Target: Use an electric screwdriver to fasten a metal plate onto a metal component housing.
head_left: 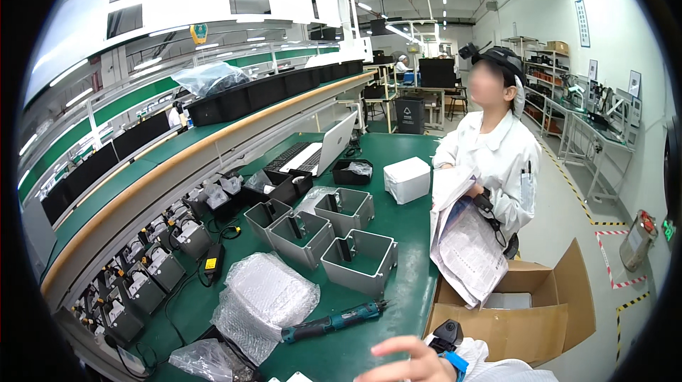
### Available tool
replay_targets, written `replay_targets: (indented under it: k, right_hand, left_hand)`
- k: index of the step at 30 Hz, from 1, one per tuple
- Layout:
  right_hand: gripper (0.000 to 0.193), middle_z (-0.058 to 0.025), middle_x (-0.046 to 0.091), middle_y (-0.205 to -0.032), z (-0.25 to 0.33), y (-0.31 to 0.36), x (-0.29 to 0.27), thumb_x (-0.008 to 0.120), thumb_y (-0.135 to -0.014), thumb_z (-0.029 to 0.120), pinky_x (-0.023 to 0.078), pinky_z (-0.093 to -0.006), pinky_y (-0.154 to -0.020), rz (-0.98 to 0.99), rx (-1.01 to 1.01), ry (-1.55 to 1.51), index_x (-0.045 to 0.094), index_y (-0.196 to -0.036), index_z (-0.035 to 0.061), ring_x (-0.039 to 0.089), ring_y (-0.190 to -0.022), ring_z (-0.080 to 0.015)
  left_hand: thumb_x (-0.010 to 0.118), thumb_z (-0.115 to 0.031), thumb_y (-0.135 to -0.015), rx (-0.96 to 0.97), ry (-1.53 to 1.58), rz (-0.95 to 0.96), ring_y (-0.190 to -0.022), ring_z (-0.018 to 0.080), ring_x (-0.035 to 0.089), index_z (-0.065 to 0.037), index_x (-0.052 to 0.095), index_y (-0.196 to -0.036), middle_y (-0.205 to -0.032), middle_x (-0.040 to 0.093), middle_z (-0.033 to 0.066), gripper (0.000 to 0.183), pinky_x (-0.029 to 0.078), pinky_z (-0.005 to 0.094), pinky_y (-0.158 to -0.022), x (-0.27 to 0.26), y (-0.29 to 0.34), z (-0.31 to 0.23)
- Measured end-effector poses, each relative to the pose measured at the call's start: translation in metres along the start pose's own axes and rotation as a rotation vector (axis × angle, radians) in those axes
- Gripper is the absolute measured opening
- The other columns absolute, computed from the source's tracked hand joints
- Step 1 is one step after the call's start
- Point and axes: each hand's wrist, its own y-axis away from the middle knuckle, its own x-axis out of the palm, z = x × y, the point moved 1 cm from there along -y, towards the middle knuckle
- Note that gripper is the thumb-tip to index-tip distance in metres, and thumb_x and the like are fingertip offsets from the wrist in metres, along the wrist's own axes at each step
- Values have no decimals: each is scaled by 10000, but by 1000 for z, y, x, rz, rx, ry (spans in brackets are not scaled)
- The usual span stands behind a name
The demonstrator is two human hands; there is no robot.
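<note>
My right hand (408,362) reaches in at the lower edge, its fingers apart and slightly blurred, holding nothing. A blue band (457,363) and a dark strapped device (446,336) sit at its wrist. My left hand is out of view. Nearest to the right hand lies a teal and black power screwdriver (332,322) on the green table (408,268). Its rear end touches a bubble-wrap bundle (270,297). Farther off stand several open grey housings, among them a near one (361,272) and one behind it (344,211). White pieces (295,378) show at the bottom edge.
A co-worker (490,140) in white stands at the right, holding printed paper sheets (469,240) above an open cardboard box (522,314). A white block (407,180), a laptop (320,151) and black bins (284,186) occupy the far table. Several grey units (165,268) line the left.
</note>
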Motion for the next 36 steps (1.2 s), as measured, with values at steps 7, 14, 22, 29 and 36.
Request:
replay_targets:
  k: [7,14,22,29,36]
  right_hand:
    - [146,-38,589,-872,31,-11,-8,653,-759,68,364,-547,-792,-23,64,-276,639,-866,166,590,-779,-240]
    - [191,7,574,-822,28,-11,-8,655,-772,107,322,-568,-866,-33,-37,-175,663,-924,223,566,-738,-193]
    - [212,-28,581,-853,27,-5,-23,657,-764,68,305,-598,-862,-5,-91,-285,627,-914,216,589,-716,-215]
    - [318,-28,594,-905,-29,46,2,702,-769,170,295,-530,-932,370,368,-379,595,-1067,144,566,-821,-244]
    - [325,-132,562,-973,-77,157,33,575,-851,217,407,-369,-819,1036,582,-171,520,-1123,47,544,-902,-288]
  left_hand:
    - [675,-241,-740,32,54,40,-717,268,555,-37,566,-1133,-762,559,107,456,452,352,-614,-17,-10,-16]
    - [694,-253,-714,38,17,-10,-680,291,531,-49,606,-1061,-692,524,122,412,434,384,-608,1,2,-7]
    - [696,-254,-712,32,-9,34,-677,290,530,-51,608,-1063,-694,527,121,415,432,381,-601,3,2,-6]
    - [699,-286,-705,-18,22,4,-666,282,523,-47,611,-1061,-679,528,112,438,425,380,-600,0,4,-4]
    - [704,-320,-694,-11,-1,20,-688,287,533,-57,616,-1055,-706,547,115,455,435,384,-615,5,6,2]
